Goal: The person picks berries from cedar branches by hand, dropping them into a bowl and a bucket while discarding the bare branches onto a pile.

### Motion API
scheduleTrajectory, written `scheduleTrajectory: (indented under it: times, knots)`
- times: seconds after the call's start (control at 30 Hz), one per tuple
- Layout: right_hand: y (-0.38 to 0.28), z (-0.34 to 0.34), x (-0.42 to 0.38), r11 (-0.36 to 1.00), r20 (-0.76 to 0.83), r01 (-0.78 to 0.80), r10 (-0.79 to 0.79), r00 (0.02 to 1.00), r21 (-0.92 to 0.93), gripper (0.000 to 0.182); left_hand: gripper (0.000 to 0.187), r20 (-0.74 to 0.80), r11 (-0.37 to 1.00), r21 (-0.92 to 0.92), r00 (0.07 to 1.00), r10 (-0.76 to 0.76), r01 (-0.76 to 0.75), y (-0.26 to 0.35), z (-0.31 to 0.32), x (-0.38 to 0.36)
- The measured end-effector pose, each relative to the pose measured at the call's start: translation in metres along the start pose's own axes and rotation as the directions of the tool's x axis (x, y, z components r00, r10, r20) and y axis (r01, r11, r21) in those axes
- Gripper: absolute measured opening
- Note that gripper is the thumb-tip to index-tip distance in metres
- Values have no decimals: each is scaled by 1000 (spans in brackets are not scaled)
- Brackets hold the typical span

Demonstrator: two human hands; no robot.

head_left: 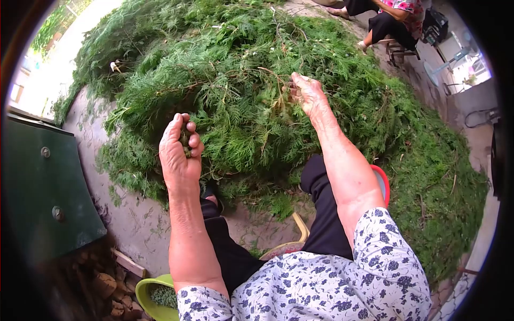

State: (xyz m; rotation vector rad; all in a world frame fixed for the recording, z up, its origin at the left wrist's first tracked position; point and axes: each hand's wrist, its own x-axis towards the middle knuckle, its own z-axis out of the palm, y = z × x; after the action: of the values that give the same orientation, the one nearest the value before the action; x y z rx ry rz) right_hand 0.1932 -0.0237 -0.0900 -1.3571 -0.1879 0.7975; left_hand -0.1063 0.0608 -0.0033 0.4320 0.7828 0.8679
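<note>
A big heap of green, scaly-leaved conifer branches lies in front of me. My left hand is held above its near left side, palm turned inward. Its fingers curl round small greenish cones, partly hidden by the fingers. Farther forward and to the right, my right hand reaches into the heap, fingers bent together. A yellowish-brown sprig hangs at its fingertips and seems pinched there, though the contact is partly hidden.
By my left elbow stands a yellow-green bowl with small pale green cones. A red-rimmed container shows behind my right forearm. At left are a dark green metal panel and chopped wood. Another person sits at the upper right near a fan.
</note>
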Motion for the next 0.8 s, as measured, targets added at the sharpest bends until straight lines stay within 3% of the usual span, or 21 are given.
scheduleTrajectory:
  times: [0.07,0.13,0.2,0.3,0.33,0.4,0.47,0.53,0.57,0.63,0.67,0.73,0.8]
  knots:
    - [-2,-6,4,994,45,-67,63,997,82,23,16,-5,1000,9,1000,-5,5,-1,3,0]
    - [-11,0,1,987,112,75,-92,990,144,29,16,-7,999,35,1000,3,-2,-3,6,-1]
    - [-24,5,-12,989,169,44,-68,983,138,34,16,-6,999,37,1000,1,-1,-4,8,-2]
    - [-30,10,-24,939,305,159,-61,950,-306,59,16,-1,1000,29,1000,-6,6,-4,7,0]
    - [-28,10,-23,939,304,154,-56,951,-307,59,16,1,1000,19,1000,-7,7,-4,6,0]
    - [-21,10,-23,848,389,162,56,919,-505,59,16,-5,1000,14,1000,-7,7,-2,6,-1]
    - [-17,10,-24,816,357,211,-6,934,-538,35,16,-4,1000,6,1000,-6,6,-3,5,-2]
    - [-7,10,-22,930,201,194,-135,970,-312,22,14,32,1000,14,999,11,-11,-3,4,-2]
    - [-6,8,-20,929,200,195,-136,970,-314,22,14,34,1000,12,999,10,-10,-2,4,-2]
    - [-4,5,-17,802,71,204,-198,978,-561,26,14,34,1000,13,999,3,-3,-2,4,-2]
    - [1,4,-15,801,71,205,-200,977,-563,26,14,36,1000,12,999,3,-3,-2,4,-1]
    - [8,8,-19,394,353,433,-261,899,-811,43,16,19,1000,22,1000,-5,4,-2,4,-1]
    - [44,13,-21,185,394,395,-44,918,-900,101,15,13,999,32,1000,-9,8,-1,5,-1]
